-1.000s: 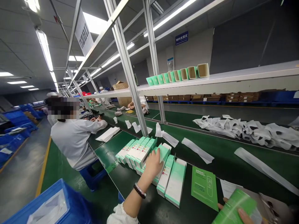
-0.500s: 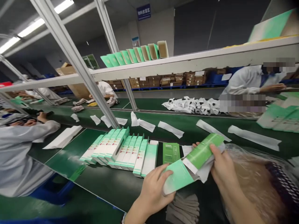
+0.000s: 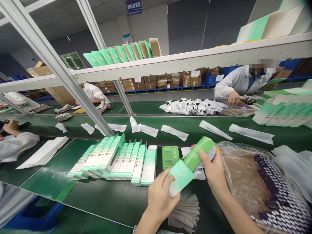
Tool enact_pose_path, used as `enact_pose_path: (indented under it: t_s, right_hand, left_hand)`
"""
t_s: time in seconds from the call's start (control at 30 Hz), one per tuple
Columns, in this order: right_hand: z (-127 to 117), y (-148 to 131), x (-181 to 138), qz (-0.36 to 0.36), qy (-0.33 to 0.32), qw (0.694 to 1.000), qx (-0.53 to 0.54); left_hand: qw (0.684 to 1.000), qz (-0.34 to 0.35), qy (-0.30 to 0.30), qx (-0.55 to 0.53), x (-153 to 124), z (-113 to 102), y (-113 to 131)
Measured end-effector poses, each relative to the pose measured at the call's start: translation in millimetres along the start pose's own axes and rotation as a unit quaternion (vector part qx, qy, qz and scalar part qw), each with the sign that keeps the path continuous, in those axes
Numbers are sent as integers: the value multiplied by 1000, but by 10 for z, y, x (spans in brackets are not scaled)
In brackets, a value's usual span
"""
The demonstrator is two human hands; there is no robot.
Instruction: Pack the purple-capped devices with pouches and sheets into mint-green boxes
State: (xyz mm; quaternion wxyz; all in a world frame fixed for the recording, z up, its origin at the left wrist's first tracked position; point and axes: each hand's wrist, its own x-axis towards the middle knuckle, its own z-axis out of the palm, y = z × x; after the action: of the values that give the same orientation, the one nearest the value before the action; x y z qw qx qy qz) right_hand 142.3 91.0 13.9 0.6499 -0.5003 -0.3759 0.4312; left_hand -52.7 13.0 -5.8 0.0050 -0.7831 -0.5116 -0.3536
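Note:
My left hand (image 3: 159, 196) grips the lower end of a mint-green and white carton (image 3: 180, 176) above the dark green bench. My right hand (image 3: 214, 169) holds a folded green leaflet (image 3: 198, 152) with white paper against the carton's open upper end. A row of closed cartons (image 3: 117, 159) lies to the left of my hands. A loose green leaflet (image 3: 170, 156) lies flat beside that row. A stack of grey flat pieces (image 3: 186, 213) sits under my left hand.
A plastic-wrapped tray of dark purple items (image 3: 273, 185) is at the right. White pouches (image 3: 174, 131) lie along the belt, with a heap (image 3: 192, 106) farther back. Open cartons (image 3: 122, 53) stand on the shelf. Co-workers in white sit at left (image 3: 17, 143) and far right (image 3: 240, 84).
The view swung right from the carton row. My left hand left the row and took a carton; my right hand brought the green leaflet up to the carton's open end.

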Motion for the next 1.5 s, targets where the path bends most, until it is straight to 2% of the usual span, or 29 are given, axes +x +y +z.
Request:
enact_pose_path:
  t_s: [0.13, 0.27, 0.4, 0.47, 0.53, 0.6, 0.7, 0.8, 0.9, 1.07, 1.13, 1.3, 1.4, 1.47, 1.5]
  right_hand:
    - [57, -43, -116, 9, -25, 996, -89]
    - [117, -47, -131, 14, -56, 997, -48]
    - [162, -42, -210, -40, -105, 993, -35]
    - [151, -39, -261, -75, -129, 988, -38]
    - [110, -24, -297, -103, -182, 976, -56]
    - [48, 4, -315, -136, -253, 953, -93]
    - [-48, 32, -328, -200, -351, 897, -178]
    - [-120, -13, -341, -249, -406, 841, -259]
    - [-172, -115, -349, -289, -403, 797, -344]
    - [-214, -206, -361, -394, -330, 722, -462]
    - [-200, -206, -384, -422, -306, 704, -482]
    - [-126, -250, -492, -402, -266, 715, -506]
    - [-183, -311, -514, -369, -306, 724, -496]
    - [-358, -312, -467, -348, -321, 754, -456]
    - [-500, -291, -418, -337, -294, 779, -440]
  left_hand:
    - [999, -12, 37, 8, -2, 109, 50]
    - [994, -53, 75, -50, 50, 199, 98]
    - [981, -108, 107, -122, 78, 296, 103]
    - [973, -127, 90, -171, 89, 329, 70]
    - [954, -148, 53, -254, 127, 334, 15]
    - [921, -154, -12, -357, 193, 314, -44]
    - [863, -143, -111, -472, 296, 286, -88]
    - [832, -144, -138, -517, 333, 306, -63]
    - [824, -151, -122, -532, 303, 357, -14]
    - [836, -183, -97, -509, 237, 406, 57]
    - [834, -187, -99, -510, 232, 402, 85]
    - [848, -176, -90, -491, 221, 405, 106]
    - [848, -193, -103, -483, 167, 475, 45]
    - [847, -211, -105, -476, 107, 547, -12]
    - [850, -220, -101, -468, 73, 583, -40]
